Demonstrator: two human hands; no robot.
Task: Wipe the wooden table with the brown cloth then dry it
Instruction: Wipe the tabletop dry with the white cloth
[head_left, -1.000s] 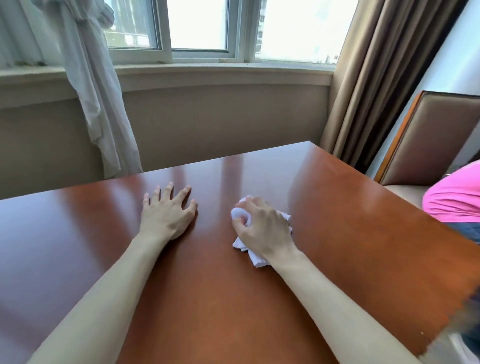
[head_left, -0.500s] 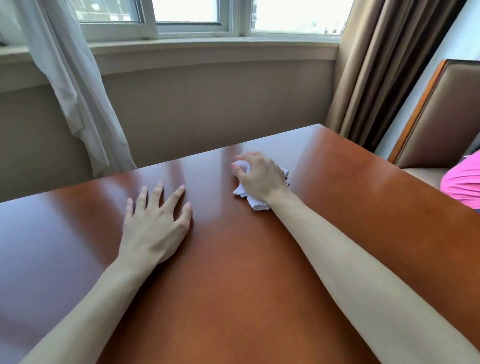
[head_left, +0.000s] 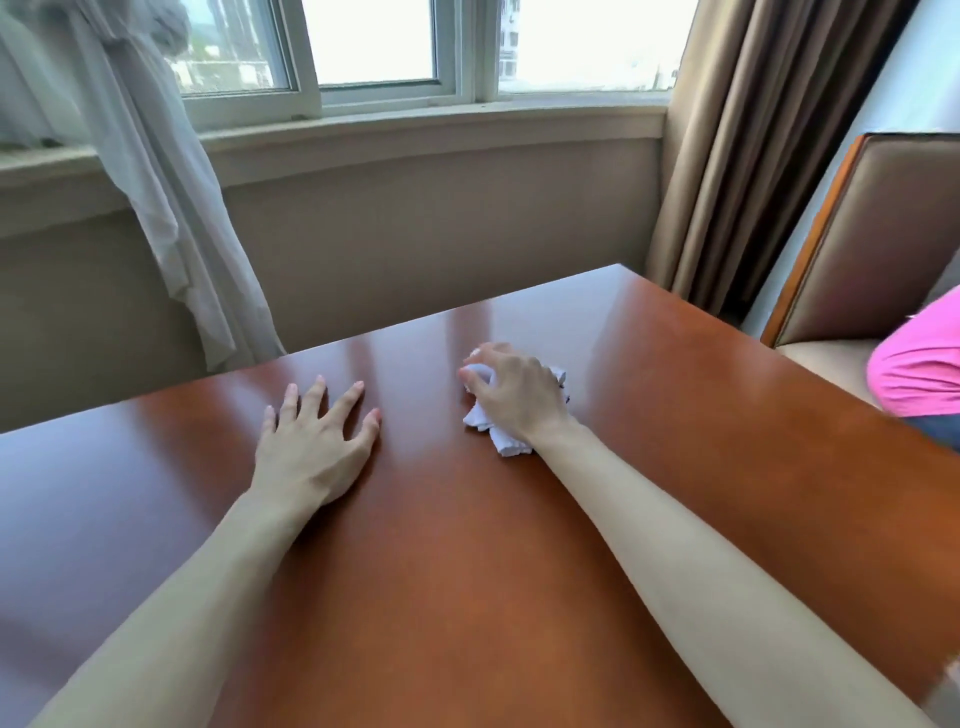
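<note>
The glossy reddish wooden table (head_left: 467, 597) fills the lower part of the view. My right hand (head_left: 519, 397) grips a crumpled white cloth (head_left: 501, 436) and presses it against the tabletop near the far middle. Most of that cloth is hidden under the hand; white folds stick out at the wrist side and by the fingertips. My left hand (head_left: 314, 447) lies flat on the table to the left, fingers spread and straight, holding nothing. No brown cloth is in view.
A padded chair (head_left: 883, 234) stands at the right, with a person's pink sleeve (head_left: 919, 369) beside the table edge. Behind the table's far edge are a beige wall, a window sill, a white sheer curtain (head_left: 156, 208) and a brown drape (head_left: 753, 156).
My right hand pushed the white cloth away toward the far edge, then pulled it back nearer. My left hand stayed flat on the table.
</note>
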